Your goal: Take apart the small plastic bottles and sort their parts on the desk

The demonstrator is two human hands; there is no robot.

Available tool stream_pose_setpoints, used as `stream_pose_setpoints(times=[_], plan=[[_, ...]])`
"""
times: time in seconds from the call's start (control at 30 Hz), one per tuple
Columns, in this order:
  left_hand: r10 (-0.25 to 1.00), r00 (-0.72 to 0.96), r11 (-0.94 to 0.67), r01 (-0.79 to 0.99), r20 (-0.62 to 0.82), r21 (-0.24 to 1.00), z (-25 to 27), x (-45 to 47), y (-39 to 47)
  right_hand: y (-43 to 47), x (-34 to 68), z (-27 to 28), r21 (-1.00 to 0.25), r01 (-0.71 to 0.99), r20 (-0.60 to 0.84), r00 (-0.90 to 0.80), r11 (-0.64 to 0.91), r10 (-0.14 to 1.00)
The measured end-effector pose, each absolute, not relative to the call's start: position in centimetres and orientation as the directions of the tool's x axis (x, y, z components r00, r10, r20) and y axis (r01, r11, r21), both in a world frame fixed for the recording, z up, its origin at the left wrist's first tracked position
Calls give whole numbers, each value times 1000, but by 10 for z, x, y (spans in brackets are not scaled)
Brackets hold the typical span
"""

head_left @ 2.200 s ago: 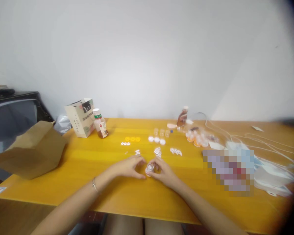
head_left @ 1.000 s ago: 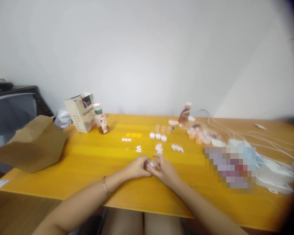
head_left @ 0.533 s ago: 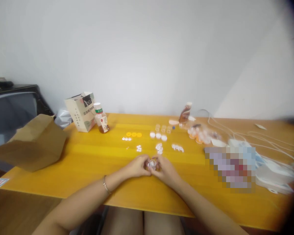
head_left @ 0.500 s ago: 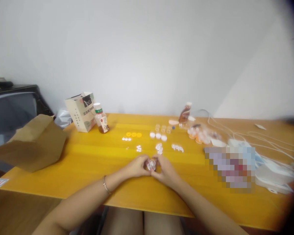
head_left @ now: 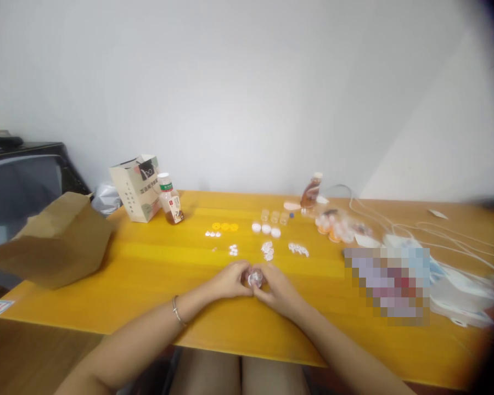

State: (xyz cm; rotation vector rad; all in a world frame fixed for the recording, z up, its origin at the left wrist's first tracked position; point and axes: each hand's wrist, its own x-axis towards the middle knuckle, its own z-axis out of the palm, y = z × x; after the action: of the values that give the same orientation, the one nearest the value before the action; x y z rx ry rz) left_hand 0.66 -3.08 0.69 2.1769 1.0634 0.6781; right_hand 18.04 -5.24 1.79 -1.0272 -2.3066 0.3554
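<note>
Near the front of the table, a small clear round container (head_left: pixel 254 278) with something white in it is held between both hands. My left hand (head_left: pixel 235 278) grips its left side with curled fingers and thumb. From the right, my right hand (head_left: pixel 273 286) closes on it, with the thumb at the near side and fingers over the rim. Just beyond the hands lie small white pieces (head_left: pixel 233 250), a cluster of white ring-like parts (head_left: pixel 267 250) and a row of similar parts (head_left: pixel 298 249). What exactly is inside the container is too blurred to tell.
Yellow discs (head_left: pixel 225 226), small white parts (head_left: pixel 213 234), white caps (head_left: pixel 265 228) and clear cups (head_left: pixel 274 216) stand in rows farther back. Bottles (head_left: pixel 173 206), a paper bag (head_left: pixel 138 189) and brown paper (head_left: pixel 61 241) are left; another bottle (head_left: pixel 310 192) and cables (head_left: pixel 448 236) are right.
The fingers of my right hand have shifted slightly left over the container. My left hand stays almost where it was, and the things on the table have not moved.
</note>
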Motion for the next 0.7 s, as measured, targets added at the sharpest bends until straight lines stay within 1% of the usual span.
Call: stream_pose_setpoints(times=[0.07,0.13,0.27,0.3,0.47,0.57,0.7], plan=[[824,541,-485,519,170,704,8,7,-31,-53,181,20,-420,567,424,-568,709,705],[820,547,-491,517,171,702,9,7,-31,-54,181,22,-394,573,434,-573,719,695],[813,556,-495,505,173,707,11,7,-33,-54,179,21,-410,692,382,-462,594,801],[815,554,-491,507,168,709,12,7,-33,-54,178,20,-411,704,371,-451,579,812],[811,561,-490,494,167,718,12,7,-33,-53,177,19,-392,646,438,-495,655,750],[809,563,-497,501,169,709,11,6,-32,-53,179,21,-381,637,413,-531,670,740],[808,562,-514,525,177,678,10,6,-31,-54,180,26,-257,583,421,-651,771,632]])
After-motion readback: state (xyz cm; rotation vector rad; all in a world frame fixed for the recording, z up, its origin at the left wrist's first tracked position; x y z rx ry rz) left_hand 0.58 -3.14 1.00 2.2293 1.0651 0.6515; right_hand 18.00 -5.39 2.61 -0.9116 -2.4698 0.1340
